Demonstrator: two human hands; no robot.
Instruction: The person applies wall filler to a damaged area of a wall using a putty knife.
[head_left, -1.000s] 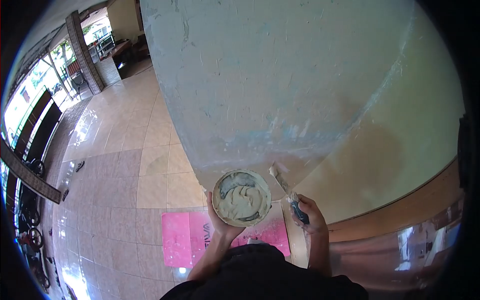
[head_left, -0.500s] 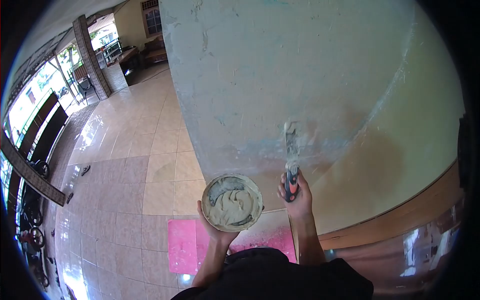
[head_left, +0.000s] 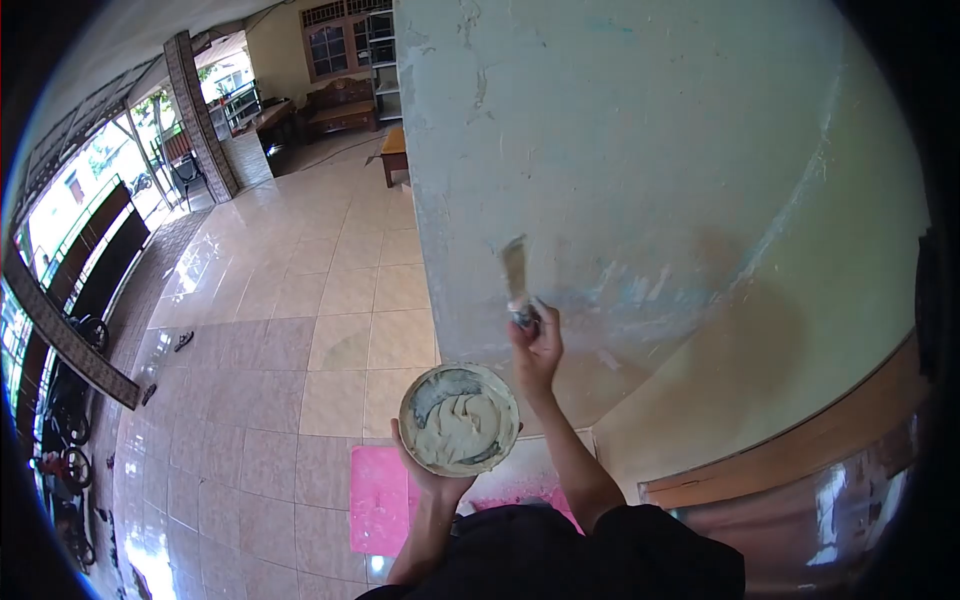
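Since the earlier frame, the right hand (head_left: 535, 345) has been travelling up and leftward along the wall (head_left: 650, 150), carrying the putty knife (head_left: 516, 280) with it. Its fingers are clamping around the knife handle, and the blade is pointing upward, lying against the grey plastered surface. Below it, the left hand (head_left: 432, 468) is cupping a round bowl (head_left: 459, 419) from underneath, fingers closing on its rim; the bowl is holding pale putty and sitting level, just beside the right wrist. A pink mat (head_left: 380, 500) is lying on the tiled floor (head_left: 300, 330) beneath the bowl
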